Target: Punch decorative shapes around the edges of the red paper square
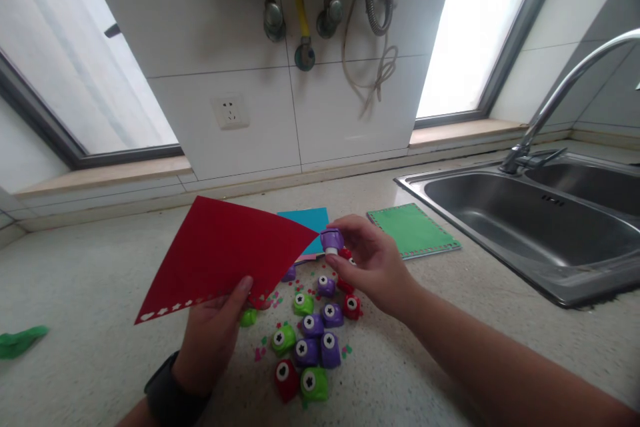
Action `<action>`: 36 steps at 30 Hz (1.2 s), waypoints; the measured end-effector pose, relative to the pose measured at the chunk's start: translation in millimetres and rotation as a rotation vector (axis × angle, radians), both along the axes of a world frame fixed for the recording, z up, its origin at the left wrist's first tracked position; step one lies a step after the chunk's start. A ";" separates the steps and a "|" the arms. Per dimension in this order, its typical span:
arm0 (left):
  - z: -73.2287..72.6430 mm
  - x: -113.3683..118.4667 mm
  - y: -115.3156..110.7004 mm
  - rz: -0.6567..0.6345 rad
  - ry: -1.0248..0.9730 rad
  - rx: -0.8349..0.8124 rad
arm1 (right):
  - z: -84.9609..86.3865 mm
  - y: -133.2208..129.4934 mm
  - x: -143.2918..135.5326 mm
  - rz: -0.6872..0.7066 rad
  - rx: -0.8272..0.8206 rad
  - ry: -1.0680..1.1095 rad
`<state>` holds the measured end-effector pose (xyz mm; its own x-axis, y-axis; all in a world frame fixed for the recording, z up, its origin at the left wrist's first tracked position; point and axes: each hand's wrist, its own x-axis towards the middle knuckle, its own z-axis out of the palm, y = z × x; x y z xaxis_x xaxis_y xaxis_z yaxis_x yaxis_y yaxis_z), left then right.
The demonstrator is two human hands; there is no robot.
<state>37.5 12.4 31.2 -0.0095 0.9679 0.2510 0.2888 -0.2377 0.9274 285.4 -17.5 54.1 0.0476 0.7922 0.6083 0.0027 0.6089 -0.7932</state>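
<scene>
My left hand (220, 320) grips a sheet of red paper (220, 250) by its lower edge, thumb on top. Small shapes, a heart among them, are punched along that edge. Between the fingers and thumb of my right hand (375, 260) is a purple craft punch (331, 239), held at the right corner of the red paper; I cannot tell whether the corner sits in its slot. Below, on the counter, lie several more craft punches: purple ones (313, 325), green ones (284, 339) and red ones (287, 379). Tiny paper cut-outs (260, 352) are scattered around them.
A blue sheet (305, 217) lies behind the punches. Green paper (414, 230) with punched edges rests to the right, near the steel sink (480, 227) and its faucet (550, 103). A crumpled green thing (23, 341) lies at far left. The tiled wall carries a socket (230, 112).
</scene>
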 end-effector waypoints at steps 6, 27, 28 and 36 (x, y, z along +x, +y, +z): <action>-2.7 -1.6 0.0 -0.007 0.001 -0.017 | -3.6 1.2 -1.1 0.025 0.000 0.007; -12.7 -3.7 -3.0 -0.002 0.078 0.028 | -8.0 2.2 -6.3 0.230 -0.390 0.054; -13.0 -3.7 -2.6 -0.008 0.078 0.024 | -8.0 2.1 -6.6 0.245 -0.421 0.055; -12.2 2.6 -3.9 -0.073 -0.036 -0.023 | -13.7 0.5 -11.4 0.319 -0.587 0.172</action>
